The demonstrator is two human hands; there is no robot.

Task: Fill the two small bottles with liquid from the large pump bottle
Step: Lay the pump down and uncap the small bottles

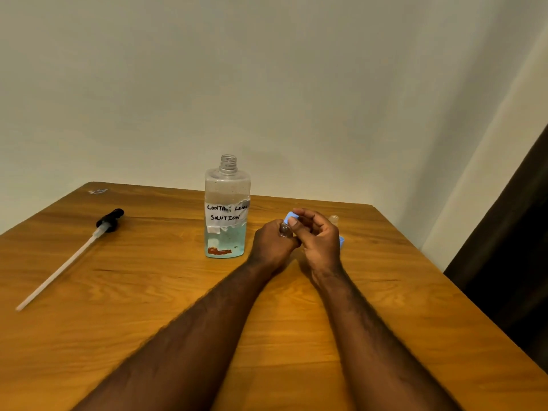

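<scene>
Far left of the worktop (148,321) I see the pump (110,221) lying flat, off its bottle. Its long axis runs diagonal: black head toward the rear, dip tube pointing front-left, w/ the tip blurred near the left edge. There's a small pale scrap (98,191) at the rear-left corner, can't tell what it is.

Centre: the large bottle (226,209) stands upright, neck open & pointing up, w/ blue liquid in the lower part. Its label is torn, lettering partly hard to read.

Just right of it, my left hand (271,244) has its fingers curled round the small bottle (285,230). Only a bit of clear shoulder shows, the rest is hidden in the fist, so fill level unknown. It sits approx upright, top end up.

My right hand (318,238) pinches the blue cap (291,217) at that top btw thumb & forefinger. Can't tell if the cap is seated or loose.

Behind the right hand is the second small bottle (334,219): only the open neck shows, upright. A second cap (341,241) peeks out at the hand's outer side, mostly hidden.

The worktop's right edge runs diagonal near these, w/ a dark curtain (504,232) beyond. Most room for moving lies btw pump & large bottle. Both forearms are cut off at the bottom.
</scene>
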